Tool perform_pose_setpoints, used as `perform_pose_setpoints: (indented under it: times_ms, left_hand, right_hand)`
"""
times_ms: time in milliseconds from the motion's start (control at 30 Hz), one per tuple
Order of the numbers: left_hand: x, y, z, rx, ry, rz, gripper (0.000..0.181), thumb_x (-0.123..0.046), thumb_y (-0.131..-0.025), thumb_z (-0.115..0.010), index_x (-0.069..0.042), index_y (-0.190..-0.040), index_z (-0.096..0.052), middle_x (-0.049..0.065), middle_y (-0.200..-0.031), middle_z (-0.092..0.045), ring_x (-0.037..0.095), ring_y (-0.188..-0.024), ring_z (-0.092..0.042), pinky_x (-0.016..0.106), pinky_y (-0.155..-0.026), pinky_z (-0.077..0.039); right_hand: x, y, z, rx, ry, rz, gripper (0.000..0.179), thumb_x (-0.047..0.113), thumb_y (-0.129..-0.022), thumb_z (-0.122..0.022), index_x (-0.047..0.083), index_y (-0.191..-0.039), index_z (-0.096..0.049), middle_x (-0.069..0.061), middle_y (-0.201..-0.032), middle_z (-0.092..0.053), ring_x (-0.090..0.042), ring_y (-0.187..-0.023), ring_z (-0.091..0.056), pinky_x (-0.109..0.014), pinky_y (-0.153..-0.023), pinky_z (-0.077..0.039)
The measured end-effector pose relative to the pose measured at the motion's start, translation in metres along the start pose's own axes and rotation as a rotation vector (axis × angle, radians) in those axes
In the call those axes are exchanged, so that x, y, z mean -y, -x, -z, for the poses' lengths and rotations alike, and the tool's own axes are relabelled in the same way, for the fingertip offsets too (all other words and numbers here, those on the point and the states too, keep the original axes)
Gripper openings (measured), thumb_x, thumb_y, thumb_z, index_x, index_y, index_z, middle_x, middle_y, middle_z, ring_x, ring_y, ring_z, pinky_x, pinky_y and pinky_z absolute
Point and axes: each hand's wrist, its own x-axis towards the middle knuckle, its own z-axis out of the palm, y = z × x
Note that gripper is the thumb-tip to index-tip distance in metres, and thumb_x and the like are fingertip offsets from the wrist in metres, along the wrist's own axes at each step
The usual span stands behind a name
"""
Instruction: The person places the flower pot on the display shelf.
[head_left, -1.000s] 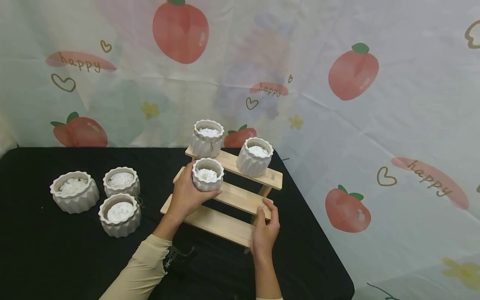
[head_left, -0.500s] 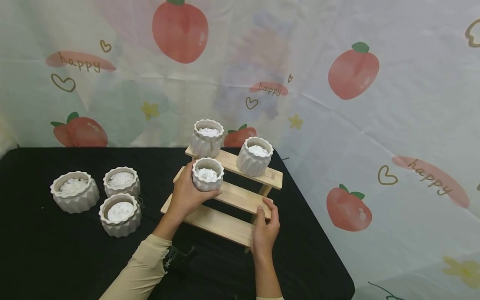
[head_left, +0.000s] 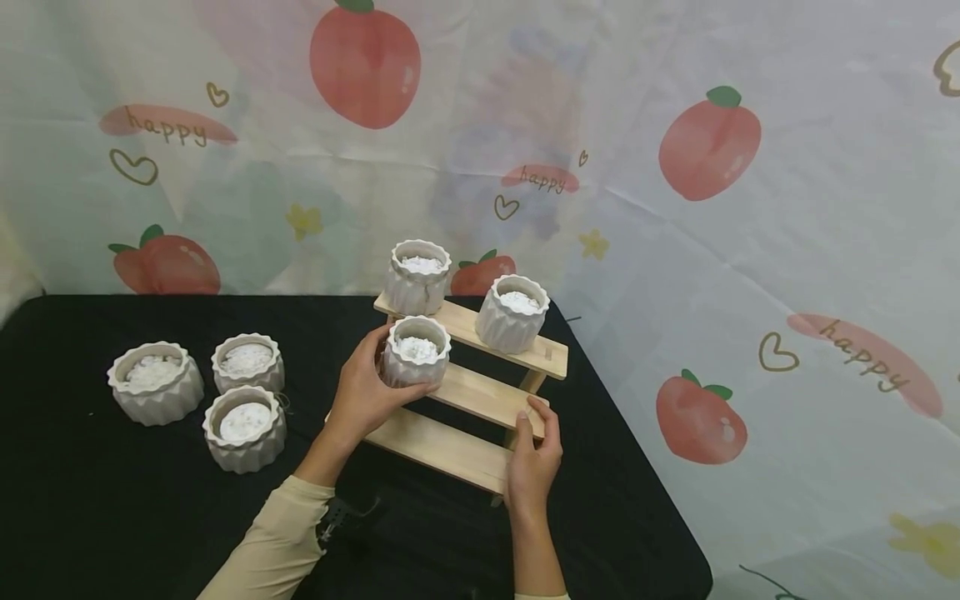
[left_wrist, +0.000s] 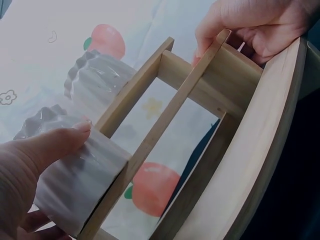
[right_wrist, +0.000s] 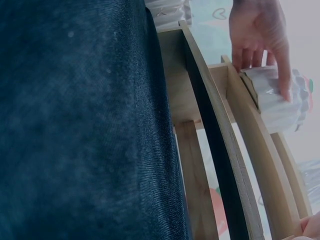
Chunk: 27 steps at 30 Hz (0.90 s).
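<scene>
A three-tier wooden plant stand (head_left: 442,450) stands on the black-covered table. My left hand (head_left: 362,398) holds a white fluted flowerpot (head_left: 415,368), its base right at the left part of the middle board. In the left wrist view the thumb (left_wrist: 55,145) lies along the pot's side, with fingers curled below. White grainy fill shows inside the pot. My right hand (head_left: 534,467) grips the right end of the middle board, thumb in front and fingers over the end. Two similar pots stand on the top board, one at its left (head_left: 415,287) and one toward its right (head_left: 512,323).
Left on the black cloth (head_left: 135,517), three more white pots form a group: a wide pot (head_left: 161,400), a rear pot (head_left: 262,375) and a front pot (head_left: 247,450). A fruit-printed curtain (head_left: 450,100) hangs behind and to the right of the table.
My left hand and forearm have shifted slightly left against the pot, with the thumb still at its front. The pot and my right hand keep their places on the stand.
</scene>
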Motion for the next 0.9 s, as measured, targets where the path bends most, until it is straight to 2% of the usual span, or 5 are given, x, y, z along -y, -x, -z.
perform_pose_setpoints:
  times_ms: [200, 267, 467, 633, 900]
  left_hand:
    - [0.002, 0.004, 0.003, 0.008, 0.002, -0.002, 0.101, -0.019, -0.068, -0.1, -0.001, -0.15, -0.044, 0.019, -0.142, -0.053, 0.035, -0.13, -0.053, 0.051, -0.107, -0.043]
    - [0.003, 0.006, 0.004, 0.006, 0.002, -0.005, 0.1, -0.019, -0.068, -0.1, -0.001, -0.149, -0.045, 0.019, -0.141, -0.054, 0.035, -0.128, -0.054, 0.051, -0.106, -0.045]
    - [0.005, 0.009, 0.007, -0.007, 0.015, -0.026, 0.097, -0.015, -0.068, -0.1, -0.001, -0.148, -0.047, 0.019, -0.141, -0.055, 0.034, -0.127, -0.056, 0.049, -0.103, -0.048]
    - [0.008, 0.012, 0.01, 0.011, 0.038, -0.038, 0.093, -0.009, -0.07, -0.098, -0.001, -0.148, -0.048, 0.018, -0.139, -0.057, 0.033, -0.127, -0.056, 0.048, -0.105, -0.047]
    - [0.011, 0.016, 0.018, -0.012, 0.039, -0.02, 0.083, -0.004, -0.073, -0.095, -0.001, -0.144, -0.053, 0.016, -0.139, -0.06, 0.032, -0.122, -0.062, 0.046, -0.103, -0.048]
  right_hand:
    - [-0.032, -0.009, 0.004, -0.007, -0.015, -0.005, 0.029, 0.001, -0.105, -0.056, 0.001, -0.133, -0.062, -0.019, -0.151, -0.047, -0.028, -0.139, -0.041, -0.049, -0.112, -0.03]
    - [-0.036, -0.01, 0.004, -0.006, -0.02, 0.0, 0.029, 0.003, -0.105, -0.056, 0.004, -0.133, -0.063, -0.018, -0.151, -0.047, -0.026, -0.139, -0.041, -0.048, -0.113, -0.03]
    - [-0.038, -0.011, 0.006, 0.004, -0.029, 0.019, 0.028, 0.006, -0.106, -0.057, 0.007, -0.132, -0.064, -0.018, -0.152, -0.047, -0.024, -0.139, -0.041, -0.046, -0.113, -0.03]
    - [-0.038, -0.012, 0.006, -0.009, -0.035, 0.019, 0.027, 0.005, -0.105, -0.057, 0.006, -0.131, -0.065, -0.015, -0.149, -0.049, -0.023, -0.137, -0.043, -0.042, -0.11, -0.033]
    - [-0.037, -0.012, 0.005, -0.006, -0.041, 0.019, 0.028, 0.005, -0.105, -0.057, 0.005, -0.132, -0.065, -0.013, -0.149, -0.05, -0.023, -0.136, -0.043, -0.04, -0.108, -0.034]
